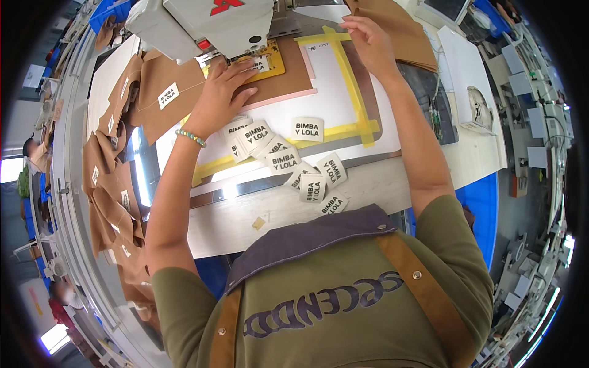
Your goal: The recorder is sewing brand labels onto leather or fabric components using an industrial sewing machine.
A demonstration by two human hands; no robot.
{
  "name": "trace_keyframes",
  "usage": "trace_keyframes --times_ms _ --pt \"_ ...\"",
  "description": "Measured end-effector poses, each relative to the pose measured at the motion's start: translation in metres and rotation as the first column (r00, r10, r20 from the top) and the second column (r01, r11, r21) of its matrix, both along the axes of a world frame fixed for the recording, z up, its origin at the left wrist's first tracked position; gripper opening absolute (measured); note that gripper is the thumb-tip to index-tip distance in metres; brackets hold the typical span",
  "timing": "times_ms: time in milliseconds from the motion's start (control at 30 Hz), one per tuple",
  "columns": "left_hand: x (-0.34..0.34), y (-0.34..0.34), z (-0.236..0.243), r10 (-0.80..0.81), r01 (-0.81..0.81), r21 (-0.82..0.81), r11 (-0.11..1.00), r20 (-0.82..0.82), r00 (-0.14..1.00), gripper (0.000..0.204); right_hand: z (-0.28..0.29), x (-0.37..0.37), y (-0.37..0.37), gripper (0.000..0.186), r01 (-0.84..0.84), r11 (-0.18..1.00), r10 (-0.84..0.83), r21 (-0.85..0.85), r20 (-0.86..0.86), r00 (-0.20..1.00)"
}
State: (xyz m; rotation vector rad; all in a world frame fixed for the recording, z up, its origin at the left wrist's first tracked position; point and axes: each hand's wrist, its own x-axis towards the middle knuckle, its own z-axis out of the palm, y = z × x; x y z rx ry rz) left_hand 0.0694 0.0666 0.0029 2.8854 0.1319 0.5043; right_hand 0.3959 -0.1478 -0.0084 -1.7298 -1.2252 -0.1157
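Here: left hand [216,101] flat, grip open, pressing smooth brown leather panel [288,73] under the sewing machine [202,21]; right hand [368,40] pinches the yellow tape frame [350,80]; white rectangular fabric labels [307,178] loose near the worktop [257,214] front edge.

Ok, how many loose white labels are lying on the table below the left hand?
About 9, some overlapping, so more may be hidden: one alone by the yellow tape, four stacked under the left hand, four near the table edge.

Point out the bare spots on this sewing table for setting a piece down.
Free: the white panel inside the yellow tape frame, and the table strip below the scattered labels. Crowded: under the machine head by the left hand.
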Motion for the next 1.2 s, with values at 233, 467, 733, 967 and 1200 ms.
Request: trace_keyframes --times_ms 233,467,733,967,1200 --pt "0.002 0.002 0.002 -0.034 0.035 -0.042 0.999 0.011 0.999 0.042 -0.004 0.003 0.002 0.022 -0.013 1.0 0.014 0.012 -0.029 0.999" --pt "0.002 0.002 0.003 -0.019 0.019 -0.052 0.998 -0.002 1.0 0.042 -0.002 0.003 0.002 0.022 -0.049 0.999 0.049 0.01 -0.018 0.999" --pt "0.001 0.004 0.004 -0.03 0.029 -0.033 0.999 -0.027 0.999 0.041 -0.005 0.005 0.001 0.023 -0.026 0.999 0.026 -0.027 -0.005 1.0" --pt "0.005 0.006 0.007 -0.016 0.013 -0.035 0.999 -0.063 0.998 0.042 -0.001 0.002 0.0 0.023 -0.037 0.999 0.037 -0.006 0.035 0.999" --pt "0.019 0.015 0.002 0.035 -0.04 -0.101 0.994 -0.045 0.998 0.038 -0.005 -0.001 0.002 0.023 0.009 1.0 -0.009 -0.012 0.012 1.0"
